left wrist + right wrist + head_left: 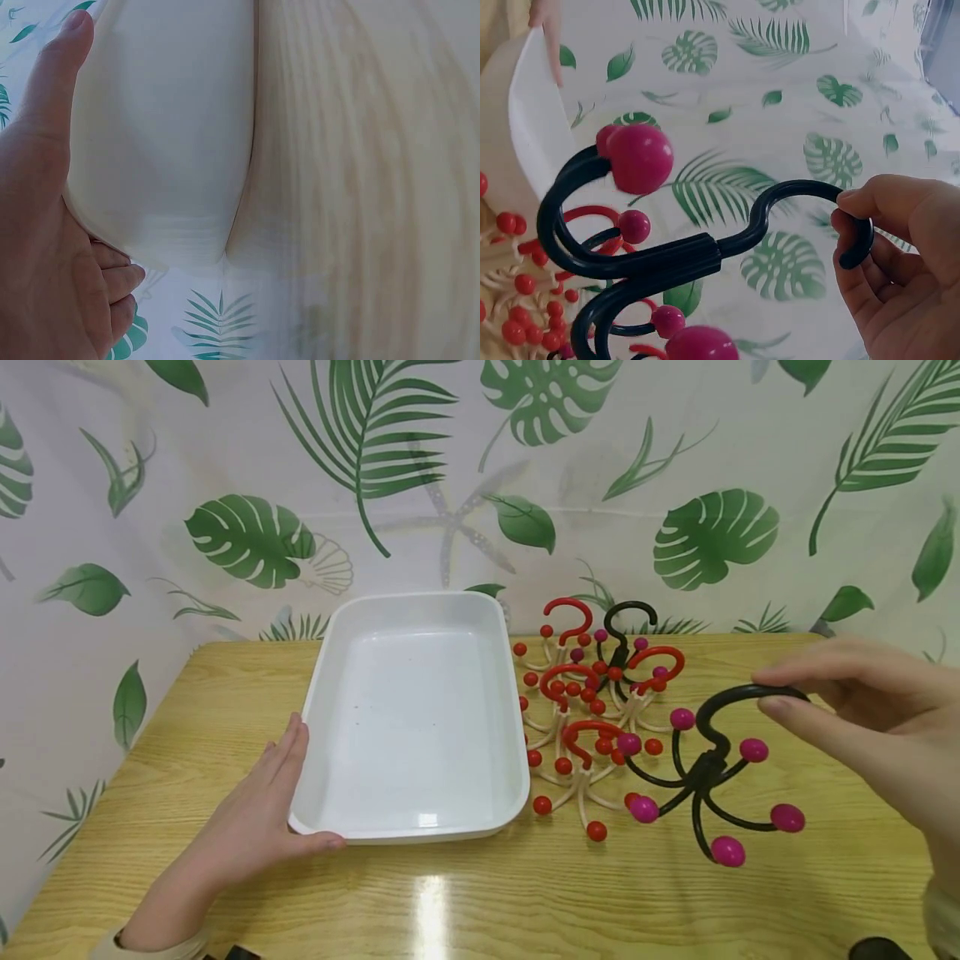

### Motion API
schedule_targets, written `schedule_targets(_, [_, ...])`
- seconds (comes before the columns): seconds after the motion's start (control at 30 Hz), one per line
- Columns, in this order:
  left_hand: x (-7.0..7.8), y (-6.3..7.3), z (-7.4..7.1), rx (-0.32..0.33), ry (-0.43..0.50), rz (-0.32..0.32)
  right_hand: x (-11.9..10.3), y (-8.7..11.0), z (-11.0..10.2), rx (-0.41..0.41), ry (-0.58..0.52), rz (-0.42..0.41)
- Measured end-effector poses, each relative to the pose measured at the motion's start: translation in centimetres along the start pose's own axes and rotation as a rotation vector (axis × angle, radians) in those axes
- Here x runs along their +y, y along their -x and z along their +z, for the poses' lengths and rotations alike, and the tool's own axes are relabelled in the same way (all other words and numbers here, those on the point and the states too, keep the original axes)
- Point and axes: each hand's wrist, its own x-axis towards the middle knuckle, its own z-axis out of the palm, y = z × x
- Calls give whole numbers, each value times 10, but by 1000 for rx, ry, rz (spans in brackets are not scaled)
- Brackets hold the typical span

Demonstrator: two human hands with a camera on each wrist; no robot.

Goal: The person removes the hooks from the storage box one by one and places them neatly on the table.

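My right hand [877,718] pinches the curved hook of a black multi-arm hanger [705,772] between thumb and fingers. Its curved arms end in magenta balls [641,157] and hang over the table, right of the other hangers. My left hand [247,818] rests at the near left corner of a white rectangular tray [408,837], fingers stretched along its left side and thumb along the front. The left wrist view shows that thumb [56,82] lying against the tray's outer wall [165,135].
Several cream hangers with red hooks and red balls [581,781] stand crowded along the tray's right side. Another black hanger [618,656] is among them at the back. Behind the wooden table [360,902] hangs a leaf-patterned cloth [600,527]. A dark object [877,948] shows at the bottom right.
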Motion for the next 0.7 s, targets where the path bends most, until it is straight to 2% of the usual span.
schedule_targets(0.1, [0, 0, 0, 0, -2, 0, 3, 2, -3, 21, 103, 49])
schedule_targets(0.27, [0, 0, 0, 3, -4, -2, 8, 6, -4, 40, 456, 189])
schedule_targets(0.33, [0, 0, 0, 3, -4, -2, 13, 8, -6, 32, 527, 229])
schedule_targets(0.7, [0, 0, -1, 6, 1, 7, 47, 12, -14, 23, 510, 335])
